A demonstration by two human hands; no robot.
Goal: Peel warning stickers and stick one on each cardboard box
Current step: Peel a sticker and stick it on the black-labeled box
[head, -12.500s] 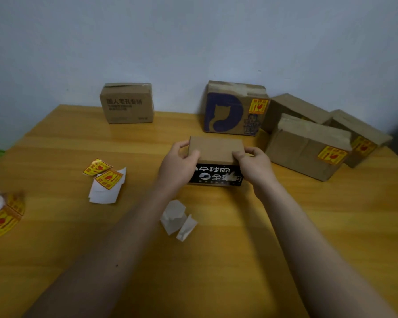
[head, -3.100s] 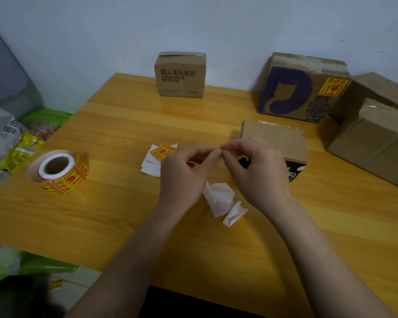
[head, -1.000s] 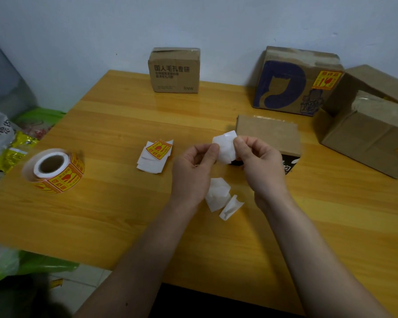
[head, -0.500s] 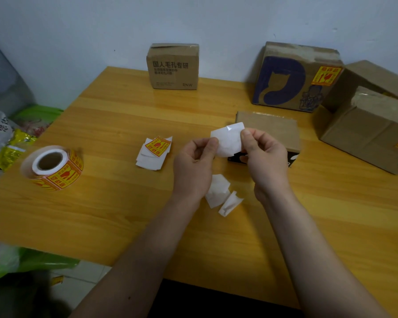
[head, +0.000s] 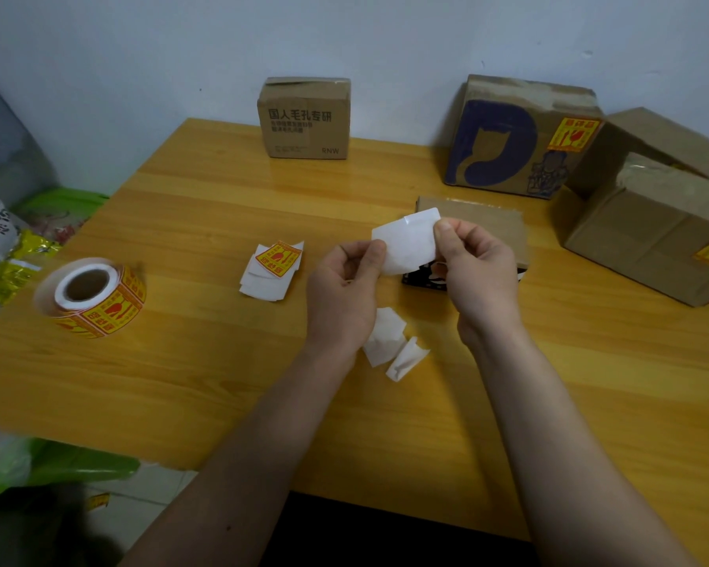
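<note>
A warning sticker [head: 406, 245], seen only from its white back, is held up between both hands just above the low flat box [head: 473, 223] in the middle of the wooden table [head: 181, 382]. The left hand [head: 344, 292] pinches its left edge with thumb and forefinger; the right hand [head: 477, 268] pinches the right edge. A corner at the top looks folded over, so the peel from its backing seems underway, not finished.

Progress, as a judgement: the box with the blue cat [head: 520, 137] at the back right carries a yellow sticker, and so does the plain box [head: 647, 235] at the far right. The flat box and the small printed box [head: 306, 118] at the back show none on the sides in view. A roll of stickers [head: 93, 296] lies at the left, one loose sticker on scraps [head: 273, 266] sits left of the hands, and spent backing paper [head: 393, 341] lies beneath them.

Compared with half a second ago, the hands hold the sticker the same way; it appears spread slightly wider and flatter.
</note>
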